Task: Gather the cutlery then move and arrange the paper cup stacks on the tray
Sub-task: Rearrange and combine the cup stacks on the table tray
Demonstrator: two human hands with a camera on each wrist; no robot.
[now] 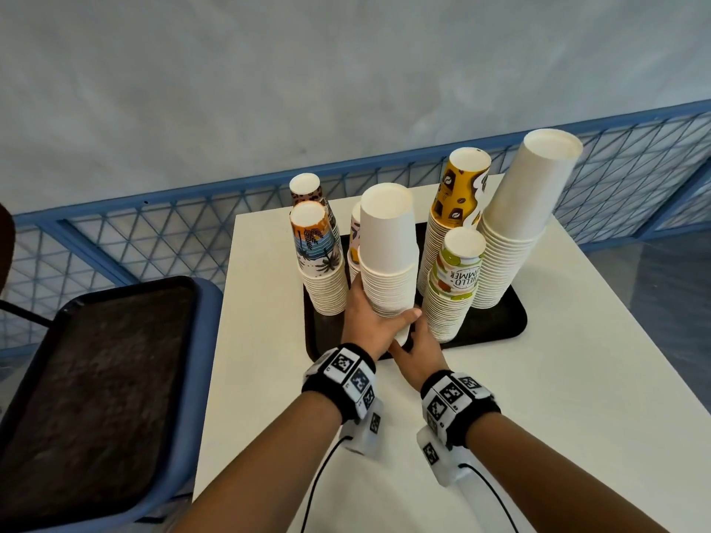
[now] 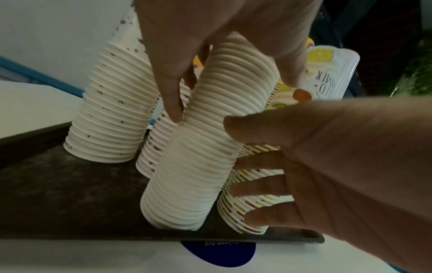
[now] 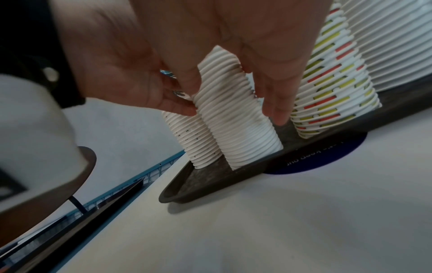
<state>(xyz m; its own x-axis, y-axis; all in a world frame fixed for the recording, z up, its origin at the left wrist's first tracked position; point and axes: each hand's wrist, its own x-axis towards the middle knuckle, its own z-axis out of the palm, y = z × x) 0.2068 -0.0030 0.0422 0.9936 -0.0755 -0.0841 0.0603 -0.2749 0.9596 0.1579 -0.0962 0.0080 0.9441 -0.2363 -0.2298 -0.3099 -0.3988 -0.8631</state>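
Black tray (image 1: pixel 496 325) on a white table (image 1: pixel 538 378), centre of the head view, carrying several upside-down paper cup stacks. Plain white stack (image 1: pixel 388 255), front centre of the tray: base on the tray floor at the near rim, standing slightly tilted. Left hand (image 1: pixel 375 321) wrapped around its lower part, thumb across the near side, fingers curled round the far side; in the left wrist view the thumb and fingers (image 2: pixel 168 77) bracket the ribbed rims. Right hand (image 1: pixel 419 348) low at the stack's base on its right, fingers loosely extended into the gap between this stack and the fruit-print "HELLO SUMMER" stack (image 1: pixel 454 286); whether it grips or merely touches, cannot tell. Tall plain white stack (image 1: pixel 515 225), right end of the tray, leaning outward at the top. Yellow coffee-bean stack (image 1: pixel 458 201) behind the fruit-print one. Palm-tree print stack (image 1: pixel 319 259) at the left end, a leopard-print stack (image 1: pixel 307 190) behind it, a further patterned stack (image 1: pixel 354 240) mostly hidden behind the held one. Dark blue round sticker (image 3: pixel 327 157) on the table, partly under the tray's near rim. Second black tray (image 1: pixel 96 378), lower left of the head view, on a blue-framed surface beside the table. Blue mesh railing (image 1: pixel 154 240) beyond. Cutlery: none visible to me.
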